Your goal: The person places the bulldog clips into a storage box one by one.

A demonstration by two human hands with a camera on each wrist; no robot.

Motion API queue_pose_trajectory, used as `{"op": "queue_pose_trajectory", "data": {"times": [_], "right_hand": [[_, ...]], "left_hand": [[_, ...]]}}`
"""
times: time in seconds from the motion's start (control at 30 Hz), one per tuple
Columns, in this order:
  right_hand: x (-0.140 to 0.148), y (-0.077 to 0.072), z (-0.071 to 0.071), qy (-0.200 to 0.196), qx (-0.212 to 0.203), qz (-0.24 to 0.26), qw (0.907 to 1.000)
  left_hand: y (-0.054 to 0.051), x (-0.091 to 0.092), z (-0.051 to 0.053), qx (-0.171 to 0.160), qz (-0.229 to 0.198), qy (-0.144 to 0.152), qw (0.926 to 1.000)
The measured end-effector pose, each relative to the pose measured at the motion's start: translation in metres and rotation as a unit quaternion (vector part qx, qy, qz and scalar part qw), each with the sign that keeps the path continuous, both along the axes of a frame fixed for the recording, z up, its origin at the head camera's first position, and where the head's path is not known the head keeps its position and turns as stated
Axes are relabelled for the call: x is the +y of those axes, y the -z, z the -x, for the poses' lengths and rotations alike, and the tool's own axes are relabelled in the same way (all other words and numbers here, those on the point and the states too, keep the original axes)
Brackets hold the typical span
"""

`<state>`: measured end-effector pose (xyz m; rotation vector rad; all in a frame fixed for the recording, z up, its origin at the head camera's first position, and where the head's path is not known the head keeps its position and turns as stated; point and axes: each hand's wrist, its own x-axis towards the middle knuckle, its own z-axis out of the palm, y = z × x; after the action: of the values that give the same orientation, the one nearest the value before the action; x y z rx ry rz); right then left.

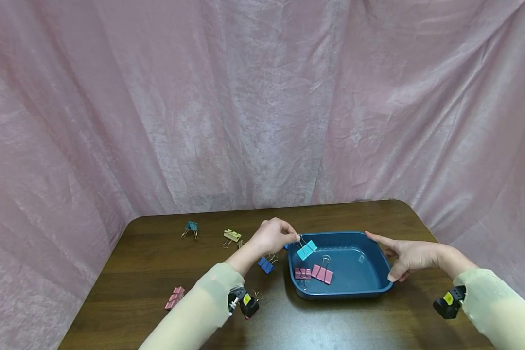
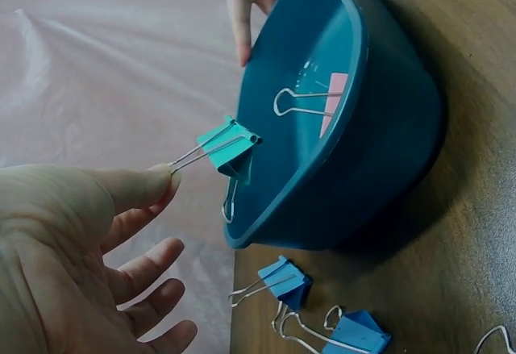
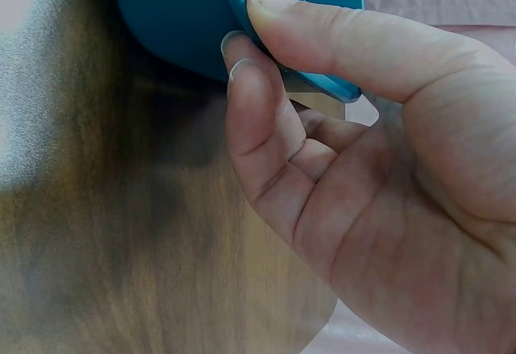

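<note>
One turquoise, silver-handled binder clip (image 1: 307, 250) hangs tilted from the left hand (image 1: 273, 236).

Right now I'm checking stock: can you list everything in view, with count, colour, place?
Curtain: 1, pink, at the back
Table: 1, brown, before the curtain
Tray: 1, blue, on the table
Held clip: 1, turquoise, over the tray
Tray clips: 2, pink, in the tray
Blue clips: 2, blue, left of the tray
Yellow clip: 1, yellow, left of the tray
Teal clip: 1, teal, table's far left
Loose pink clips: at least 1, pink, table's near left
Partly hidden clips: count, colours unclear, left of the tray
Wrist cameras: 2, black, on wrists
Sleeves: 2, pale green, on arms
Left hand: 1, pinching the held clip
Right hand: 1, gripping the tray's rim
</note>
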<state>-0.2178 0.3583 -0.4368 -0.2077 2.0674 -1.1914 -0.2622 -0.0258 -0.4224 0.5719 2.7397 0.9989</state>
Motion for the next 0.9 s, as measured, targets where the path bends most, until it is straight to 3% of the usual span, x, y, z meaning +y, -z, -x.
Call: {"op": "queue_pose_trajectory", "data": {"times": [0.9], "right_hand": [[0.004,0.002,-0.002,-0.003,-0.007,0.013,0.9999]], "left_hand": [[0.010,0.011,-0.001,0.031,0.022,0.013,0.9992]]}}
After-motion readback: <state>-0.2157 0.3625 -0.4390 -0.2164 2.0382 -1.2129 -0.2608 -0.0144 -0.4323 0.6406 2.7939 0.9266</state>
